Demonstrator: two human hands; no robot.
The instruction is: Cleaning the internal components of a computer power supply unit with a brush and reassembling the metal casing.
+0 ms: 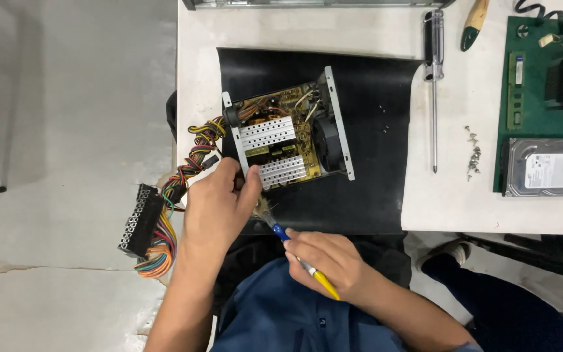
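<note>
Hands work at the near edge of a black mat [373, 130] on a white table [294, 29]; the left hand [216, 205] grips the near corner of an open power supply box [288, 133], with its thumb pressed on the metal edge and its fingers curled under; the box sits tilted on the mat, with its green and yellow board, 2 white ribbed metal blocks and a dark round fan showing; a bundle of coloured wires [187, 169] runs out of the box on the left and hangs off the table to a black plug [139, 220]; the right hand [330, 261] is clenched around a small brush [294, 251] with a blue and yellow handle, and the bristles touch the box's near corner just beside the left thumb; further right on the table lie a long screwdriver [434, 85], a little pile of screws [472, 153], a green mat [542, 98] and a grey hard drive [545, 167].
</note>
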